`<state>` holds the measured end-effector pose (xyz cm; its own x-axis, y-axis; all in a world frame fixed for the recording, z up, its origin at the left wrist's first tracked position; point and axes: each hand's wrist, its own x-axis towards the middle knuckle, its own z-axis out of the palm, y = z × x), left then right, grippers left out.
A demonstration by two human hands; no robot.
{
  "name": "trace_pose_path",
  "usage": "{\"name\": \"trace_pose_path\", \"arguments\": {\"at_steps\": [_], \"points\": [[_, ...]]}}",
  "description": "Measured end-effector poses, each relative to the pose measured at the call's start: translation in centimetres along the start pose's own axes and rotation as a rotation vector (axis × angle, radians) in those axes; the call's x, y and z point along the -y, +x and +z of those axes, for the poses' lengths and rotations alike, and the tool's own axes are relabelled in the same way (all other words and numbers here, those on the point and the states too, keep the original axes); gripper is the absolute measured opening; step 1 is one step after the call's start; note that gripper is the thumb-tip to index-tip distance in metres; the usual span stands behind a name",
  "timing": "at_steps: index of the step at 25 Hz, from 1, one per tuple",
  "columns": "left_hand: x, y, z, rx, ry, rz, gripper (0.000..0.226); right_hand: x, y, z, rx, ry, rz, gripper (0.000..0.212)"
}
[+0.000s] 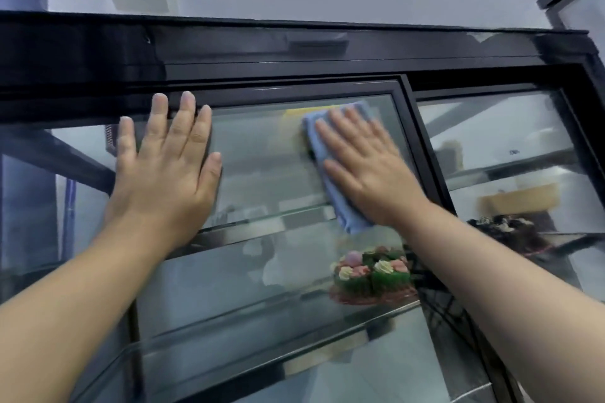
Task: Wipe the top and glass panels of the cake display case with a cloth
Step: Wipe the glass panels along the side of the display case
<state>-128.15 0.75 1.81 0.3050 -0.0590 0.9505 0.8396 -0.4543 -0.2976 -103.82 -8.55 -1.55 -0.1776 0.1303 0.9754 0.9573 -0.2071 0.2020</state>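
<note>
Both bare forearms reach up and forward, hands flat.
Left hand (167, 160) lies palm-down, fingers straight and slightly spread, thumb out to the right. Right hand (366, 160), blurred, has straight fingers angled up-left and presses a cloth (355, 222).

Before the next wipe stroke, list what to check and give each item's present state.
1. Blue cloth pressed flat under right hand: ok.
2. Left hand flat against the glass panel, bracing: ok.
3. Cloth lies near the panel's upper edge: ok.
4. Glass free of streaks: cannot tell.
5. Case top already wiped: cannot tell.
</note>
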Motion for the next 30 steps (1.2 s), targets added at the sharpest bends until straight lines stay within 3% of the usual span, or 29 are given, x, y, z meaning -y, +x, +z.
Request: {"name": "trace_pose_path", "arguments": {"at_steps": [2,3,7,9,11,13,15,16,19,20,22,24,28,30], "points": [[0.0,0.1,-0.6,0.003,-0.078,-0.007,0.066,1.6,2.6,0.0,0.007,0.078,0.323,0.06],[0.2,0.1,-1.0,0.001,-0.146,-0.025,0.065,4.0,3.5,0.4,0.002,0.092,0.371,0.059],[4.8,-2.5,-3.0,-0.054,-0.216,-0.142,0.062,7.8,1.5,1.7,-0.098,-0.035,-0.136,0.058],[8.4,-4.6,-3.5,-0.022,-0.117,-0.196,0.063,8.6,3.3,1.9,-0.124,0.017,0.046,0.061],[10.3,-5.7,-3.2,0.035,-0.045,-0.214,0.066,14.0,5.9,2.3,-0.165,0.096,0.255,0.064],[10.9,-6.0,-2.9,0.052,-0.043,-0.206,0.066,19.7,6.0,2.9,-0.2,0.124,0.036,0.059],[11.1,-6.0,-2.7,0.033,-0.107,-0.186,0.065,19.3,4.8,3.5,-0.175,0.045,-0.221,0.055],[11.3,-6.1,-2.9,0.015,-0.163,-0.186,0.065,18.0,4.9,3.1,-0.179,0.044,-0.215,0.055],[13.5,-7.9,-3.8,-0.046,-0.258,-0.245,0.064,19.9,7.2,2.9,-0.213,0.095,0.13,0.06],[14.3,-9.2,-4.0,-0.048,-0.246,-0.276,0.065,22.6,7.3,3.1,-0.199,0.134,0.133,0.06],[15.4,-12.3,-4.1,-0.023,-0.217,-0.318,0.064,26.3,6.0,3.8,-0.199,0.144,-0.097,0.057],[15.5,-15.3,-3.7,0.001,-0.184,-0.313,0.062,25.7,5.4,4.1,-0.156,0.081,-0.271,0.054],[13.6,-20.8,-2.7,0.001,-0.149,-0.282,0.057,28.5,8.9,3.3,-0.182,0.135,0.116,0.059],[12.5,-23.7,-2.4,0.025,-0.116,-0.295,0.057,32.2,4.4,3.8,-0.125,0.175,0.049,0.057]]}}
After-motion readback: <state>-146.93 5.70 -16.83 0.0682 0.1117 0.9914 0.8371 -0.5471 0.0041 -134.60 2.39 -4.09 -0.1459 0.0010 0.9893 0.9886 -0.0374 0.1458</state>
